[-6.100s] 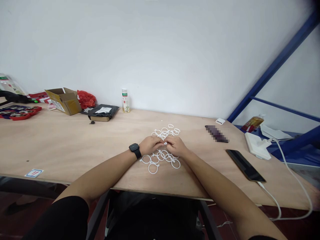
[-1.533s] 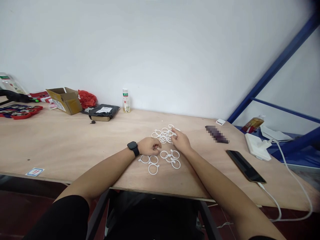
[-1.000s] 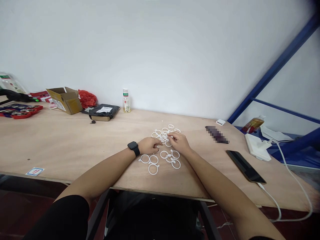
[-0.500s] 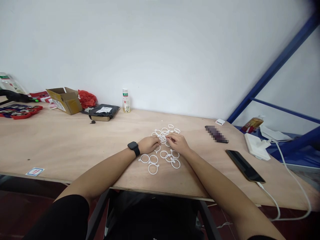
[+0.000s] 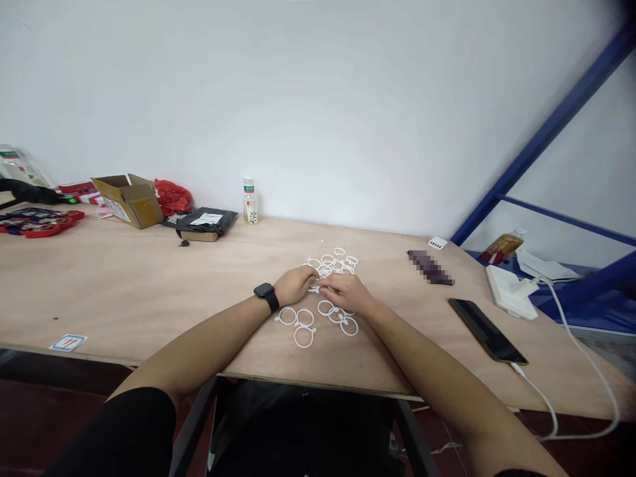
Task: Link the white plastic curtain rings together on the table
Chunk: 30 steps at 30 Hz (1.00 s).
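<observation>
Small white plastic rings lie on a plywood table [image 5: 149, 291] in two groups: a loose far pile [image 5: 334, 261] and a nearer group of rings [image 5: 304, 324] laid flat. My left hand [image 5: 294, 285], a black watch on its wrist, and my right hand [image 5: 348, 293] meet between the two groups. Both pinch one white ring [image 5: 318, 286] with their fingertips, fingers curled. How the ring is gripped is too small to make out.
A black phone [image 5: 485, 328] on a white cable lies at the right, with a white power strip [image 5: 509, 291] beyond it. A small bottle [image 5: 250, 200], a black parcel [image 5: 205, 223], a cardboard box [image 5: 128, 199] and a red tray [image 5: 37, 220] stand along the back left. Blue metal frame [image 5: 541, 139] at right.
My right hand reached to the far pile, took a ring and came back toward me. Both hands now meet over it in the middle.
</observation>
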Each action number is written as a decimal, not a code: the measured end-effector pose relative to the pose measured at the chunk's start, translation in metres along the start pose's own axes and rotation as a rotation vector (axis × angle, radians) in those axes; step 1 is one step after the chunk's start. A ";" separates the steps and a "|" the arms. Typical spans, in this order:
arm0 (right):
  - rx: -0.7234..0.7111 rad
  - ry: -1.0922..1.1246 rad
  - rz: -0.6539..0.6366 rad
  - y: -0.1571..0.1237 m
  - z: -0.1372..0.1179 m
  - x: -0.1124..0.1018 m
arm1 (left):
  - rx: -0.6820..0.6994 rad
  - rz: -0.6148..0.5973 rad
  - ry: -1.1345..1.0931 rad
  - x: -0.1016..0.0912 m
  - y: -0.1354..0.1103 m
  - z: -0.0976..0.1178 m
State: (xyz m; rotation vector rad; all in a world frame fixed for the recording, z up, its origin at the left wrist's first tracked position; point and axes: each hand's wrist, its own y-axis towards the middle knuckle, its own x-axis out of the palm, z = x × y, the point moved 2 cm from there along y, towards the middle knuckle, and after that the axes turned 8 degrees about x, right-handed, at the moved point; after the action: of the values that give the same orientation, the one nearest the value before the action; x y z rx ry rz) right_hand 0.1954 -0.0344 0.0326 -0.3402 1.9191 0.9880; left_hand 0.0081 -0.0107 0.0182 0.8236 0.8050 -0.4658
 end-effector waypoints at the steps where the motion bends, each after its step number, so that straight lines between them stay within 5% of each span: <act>1: -0.020 -0.008 -0.019 0.000 -0.001 0.001 | 0.003 0.001 -0.006 0.000 0.000 0.000; 30: 0.034 -0.021 -0.090 -0.002 -0.003 0.004 | 0.042 -0.021 -0.017 -0.006 0.002 0.010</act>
State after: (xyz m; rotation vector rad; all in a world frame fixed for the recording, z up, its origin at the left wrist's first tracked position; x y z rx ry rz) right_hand 0.1924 -0.0378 0.0291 -0.3912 1.8831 0.8953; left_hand 0.0102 -0.0170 0.0278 0.8499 0.7913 -0.5087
